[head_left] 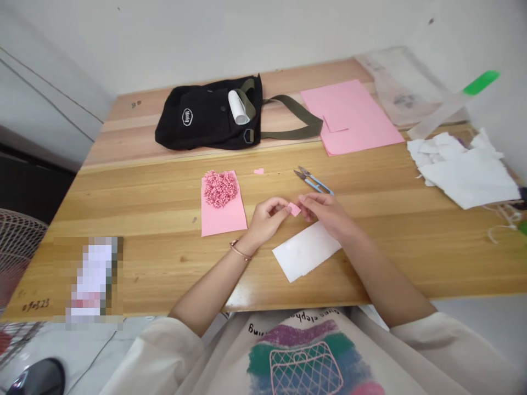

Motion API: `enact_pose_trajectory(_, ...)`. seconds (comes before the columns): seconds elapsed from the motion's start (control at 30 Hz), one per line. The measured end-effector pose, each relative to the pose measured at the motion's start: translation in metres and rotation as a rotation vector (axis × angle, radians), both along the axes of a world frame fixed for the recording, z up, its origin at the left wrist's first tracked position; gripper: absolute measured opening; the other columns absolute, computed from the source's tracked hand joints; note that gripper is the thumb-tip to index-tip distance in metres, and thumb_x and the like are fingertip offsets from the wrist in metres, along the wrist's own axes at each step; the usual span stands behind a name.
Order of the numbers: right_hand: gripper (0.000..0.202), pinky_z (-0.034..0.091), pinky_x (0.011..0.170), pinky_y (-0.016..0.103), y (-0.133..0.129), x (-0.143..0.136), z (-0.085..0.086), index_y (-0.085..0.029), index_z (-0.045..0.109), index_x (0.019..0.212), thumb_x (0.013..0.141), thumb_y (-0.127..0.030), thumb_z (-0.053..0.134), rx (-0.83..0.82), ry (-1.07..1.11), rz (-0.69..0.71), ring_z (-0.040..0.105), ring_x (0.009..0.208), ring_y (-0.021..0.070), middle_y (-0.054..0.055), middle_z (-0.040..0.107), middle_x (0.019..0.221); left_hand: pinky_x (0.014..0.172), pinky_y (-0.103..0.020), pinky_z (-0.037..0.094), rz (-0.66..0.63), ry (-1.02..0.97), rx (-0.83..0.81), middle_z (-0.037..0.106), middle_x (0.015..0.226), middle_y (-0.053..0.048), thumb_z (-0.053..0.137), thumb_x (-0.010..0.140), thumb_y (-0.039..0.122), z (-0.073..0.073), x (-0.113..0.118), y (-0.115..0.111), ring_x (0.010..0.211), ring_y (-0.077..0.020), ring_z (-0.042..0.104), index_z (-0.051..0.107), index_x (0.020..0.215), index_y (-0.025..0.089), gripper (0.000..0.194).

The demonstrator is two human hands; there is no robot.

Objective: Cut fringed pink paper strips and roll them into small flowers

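My left hand pinches a small piece of pink paper between thumb and finger. Just right of that piece is my right hand, its thumb and fingertips drawn together; whether they grip anything is too small to tell. Under my right wrist lies a white sheet of paper. Thread snips with blue handles rest just beyond my right hand. To the left, a cluster of curled pink paper strips sits on a pink paper rectangle. A pink scrap lies beyond my left hand.
A black bag with a white roll on it lies at the back. Large pink sheets are behind on the right. White crumpled paper and a green-tipped clear strip sit at far right. A blurred-out phone-like object is front left.
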State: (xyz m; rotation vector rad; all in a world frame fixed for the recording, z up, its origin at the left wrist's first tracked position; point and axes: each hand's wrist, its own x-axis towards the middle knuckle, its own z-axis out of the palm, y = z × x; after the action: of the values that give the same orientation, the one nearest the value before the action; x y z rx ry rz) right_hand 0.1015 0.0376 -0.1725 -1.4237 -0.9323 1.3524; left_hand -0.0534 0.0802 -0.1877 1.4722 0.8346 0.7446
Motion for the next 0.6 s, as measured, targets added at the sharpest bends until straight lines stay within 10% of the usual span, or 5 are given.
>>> enact_pose_trajectory(0.6,0.031,0.035,0.049,0.024,-0.0009,-0.0022,0.0018,-0.018,0.060,0.062,0.060,-0.047,0.072,-0.035,-0.039,0.043,0.043,0.048,0.0077,-0.001,0.060,0.059,0.057,-0.023,0.039,-0.046,0.116,0.190,0.064,0.071,-0.001,0.054,0.079,0.025,-0.0065,0.0011,-0.0009,0.059,-0.0103,0.051,0.062,0.074,0.015,0.013)
